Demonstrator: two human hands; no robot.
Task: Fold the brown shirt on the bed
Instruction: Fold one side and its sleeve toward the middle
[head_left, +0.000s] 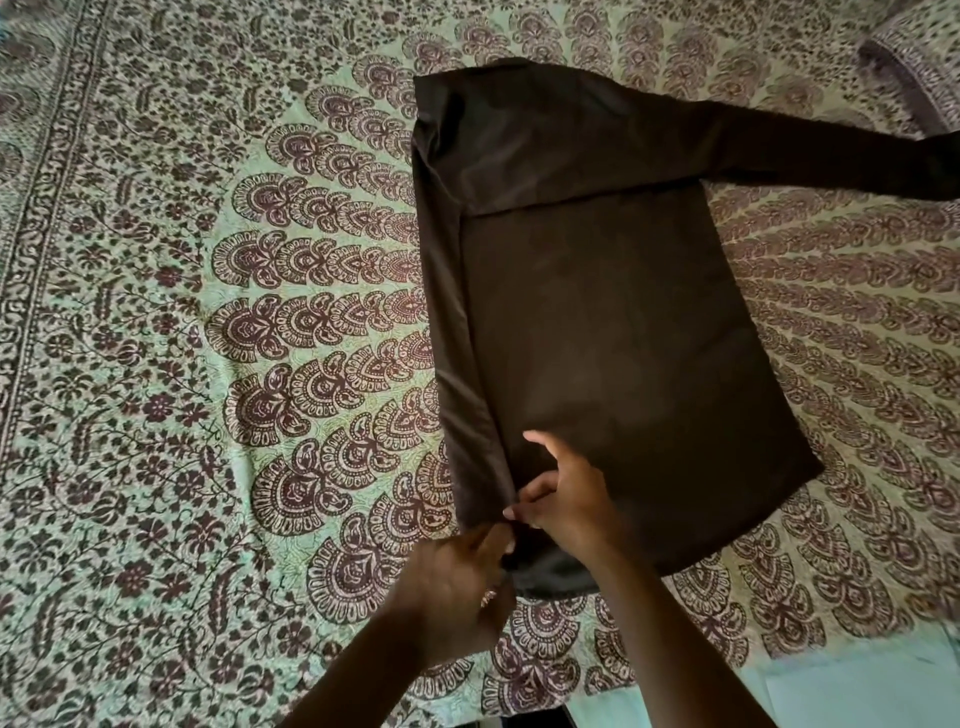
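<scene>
The brown shirt (613, 312) lies flat on the bed, back side up, collar end far from me. Its left side and sleeve are folded in along the left edge, forming a long strip. The other sleeve stretches out to the right, past the frame edge. My left hand (457, 587) pinches the shirt's near left corner at the hem. My right hand (563, 501) grips the same folded edge just above it, thumb up on the cloth. Both hands meet at that corner.
A green bedspread (208, 312) with a dark maroon paisley and floral print covers the bed. A pillow (914, 67) in the same print lies at the far right corner. The bed's near edge and pale floor (831, 696) show at lower right.
</scene>
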